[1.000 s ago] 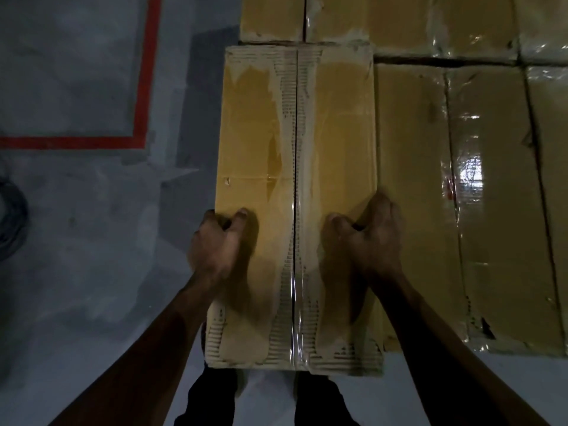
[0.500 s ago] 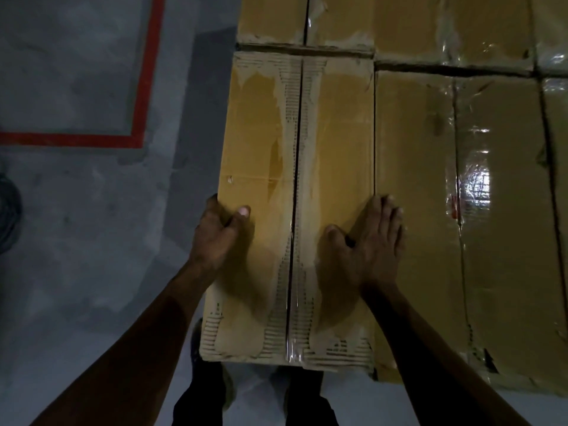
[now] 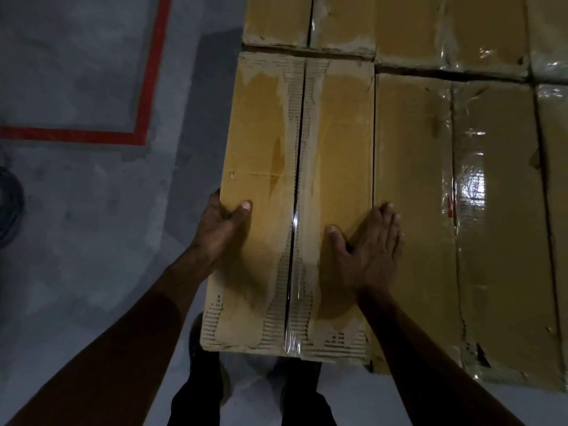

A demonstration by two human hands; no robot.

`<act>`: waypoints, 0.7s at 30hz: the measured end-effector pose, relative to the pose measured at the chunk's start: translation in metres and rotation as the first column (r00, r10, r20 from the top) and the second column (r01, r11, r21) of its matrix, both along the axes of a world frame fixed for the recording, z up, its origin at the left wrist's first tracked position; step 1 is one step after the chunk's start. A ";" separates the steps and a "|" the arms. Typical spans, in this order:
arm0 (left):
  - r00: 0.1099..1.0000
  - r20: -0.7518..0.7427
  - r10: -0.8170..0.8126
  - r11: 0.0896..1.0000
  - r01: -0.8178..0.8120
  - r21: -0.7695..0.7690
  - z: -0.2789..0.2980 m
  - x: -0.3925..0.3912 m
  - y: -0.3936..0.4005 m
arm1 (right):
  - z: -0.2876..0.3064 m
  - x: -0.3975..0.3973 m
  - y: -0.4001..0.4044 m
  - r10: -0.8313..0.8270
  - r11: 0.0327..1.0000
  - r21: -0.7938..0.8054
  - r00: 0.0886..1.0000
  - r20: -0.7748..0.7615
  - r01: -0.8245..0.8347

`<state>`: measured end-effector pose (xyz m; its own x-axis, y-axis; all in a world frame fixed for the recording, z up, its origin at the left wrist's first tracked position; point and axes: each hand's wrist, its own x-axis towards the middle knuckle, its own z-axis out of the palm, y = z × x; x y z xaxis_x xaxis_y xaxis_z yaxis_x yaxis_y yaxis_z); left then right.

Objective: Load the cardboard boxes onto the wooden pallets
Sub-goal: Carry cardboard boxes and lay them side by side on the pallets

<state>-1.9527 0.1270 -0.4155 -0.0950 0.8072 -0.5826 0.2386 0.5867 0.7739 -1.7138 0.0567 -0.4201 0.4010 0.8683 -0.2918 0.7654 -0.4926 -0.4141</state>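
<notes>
A long brown cardboard box [image 3: 270, 155] with torn paper and clear tape along its centre seam lies at the left end of a layer of similar boxes. My left hand [image 3: 219, 229] grips its left edge, thumb on top and fingers down the side. Flat on the top, right of the seam, lies my right hand [image 3: 373, 244], its straight fingers reaching onto the neighbouring box [image 3: 412, 186]. No pallet wood shows; the boxes hide whatever is under them.
More taped boxes [image 3: 504, 226] fill the right side and a back row [image 3: 341, 23]. Grey concrete floor [image 3: 86, 241] lies to the left, marked with a red line [image 3: 144, 96]. A dark round object [image 3: 7, 204] sits at the left border. My legs stand below the box.
The box has slid forward and settled against the back row. My right hand went from curled over the box's right edge to flat on top. My left hand kept its grip.
</notes>
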 end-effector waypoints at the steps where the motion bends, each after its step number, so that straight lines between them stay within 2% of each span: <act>1: 1.000 -0.025 0.003 1.000 -0.003 0.006 0.000 0.000 -0.002 | 0.000 0.000 -0.003 0.007 1.000 -0.005 1.000 0.001 -0.007; 5: 0.988 -0.148 0.044 0.998 -0.038 0.040 -0.001 0.002 -0.012 | 0.001 0.002 -0.025 0.027 1.000 -0.010 1.000 0.013 -0.026; 8: 0.980 -0.192 0.046 0.999 -0.048 -0.008 -0.002 0.002 -0.021 | 0.003 0.000 -0.041 0.017 1.000 -0.016 1.000 0.010 -0.017; 13: 0.985 -0.156 0.078 0.989 -0.096 -0.115 0.001 -0.002 -0.037 | 0.002 -0.007 -0.060 -0.037 0.999 0.038 0.999 -0.035 0.038; 18: 0.986 -0.041 0.163 0.979 -0.167 -0.117 0.000 -0.001 -0.039 | -0.001 -0.010 -0.062 -0.079 0.990 0.110 0.994 -0.079 0.087; 21: 0.984 -0.086 0.157 0.982 -0.165 -0.097 -0.005 0.001 -0.039 | -0.004 -0.012 -0.062 -0.091 0.985 0.138 0.992 -0.092 0.103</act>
